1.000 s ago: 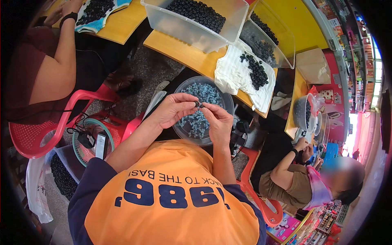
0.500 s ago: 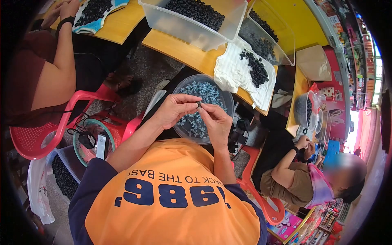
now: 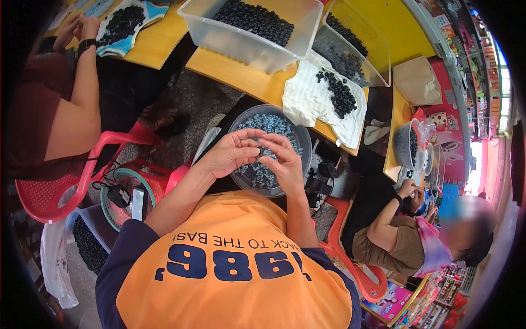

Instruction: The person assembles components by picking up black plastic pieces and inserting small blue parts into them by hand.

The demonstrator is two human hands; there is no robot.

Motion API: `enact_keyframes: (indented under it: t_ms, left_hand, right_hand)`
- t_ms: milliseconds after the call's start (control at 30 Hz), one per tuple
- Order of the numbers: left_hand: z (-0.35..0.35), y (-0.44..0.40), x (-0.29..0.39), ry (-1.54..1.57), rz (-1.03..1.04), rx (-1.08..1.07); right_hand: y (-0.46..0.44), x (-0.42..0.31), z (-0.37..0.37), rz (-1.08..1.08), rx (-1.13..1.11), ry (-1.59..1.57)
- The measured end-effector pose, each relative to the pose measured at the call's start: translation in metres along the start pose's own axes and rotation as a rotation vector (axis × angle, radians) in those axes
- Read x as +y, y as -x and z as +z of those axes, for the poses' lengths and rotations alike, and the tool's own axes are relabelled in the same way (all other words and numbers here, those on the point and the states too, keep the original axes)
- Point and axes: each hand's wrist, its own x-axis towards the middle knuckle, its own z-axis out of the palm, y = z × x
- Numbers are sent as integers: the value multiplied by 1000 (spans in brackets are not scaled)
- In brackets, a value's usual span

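The left hand [image 3: 230,155] and right hand [image 3: 284,163] faced each other above a round bowl [image 3: 308,143]; the left grip was nearly closed, thumb and fingers bent toward a pinch, while the right grip was partly open, fingers curved and thumb apart from them; whether either had hold of a small piece could not be told, the fingertips being close together and blurred; small pale-blue pieces [image 3: 268,122] lay spread inside the bowl, beneath the hands; beyond it, a white cloth [image 3: 298,98] draped over the edge of a wooden tabletop [image 3: 235,70] bore a scatter of black pieces [image 3: 342,98]; near the cloth stood a translucent tub [image 3: 263,61], holding further black pieces.
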Motion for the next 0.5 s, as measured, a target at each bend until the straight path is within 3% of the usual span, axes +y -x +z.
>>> enact_keyframes:
  t_ms: [100, 300, 433, 500]
  left_hand:
    - [6, 2, 2, -70, -18, -29]
    - [11, 2, -5, -139, -39, -22]
    - [21, -5, -10, -90, -45, 115]
    - [29, -8, -6, -145, -26, 175]
  right_hand:
    - [2, -1, -2, 58, -115, -96]
    - [11, 1, 0, -78, -15, 9]
    - [14, 6, -11, 19, 84, -11]
    - [14, -1, -29, 87, -11, -30]
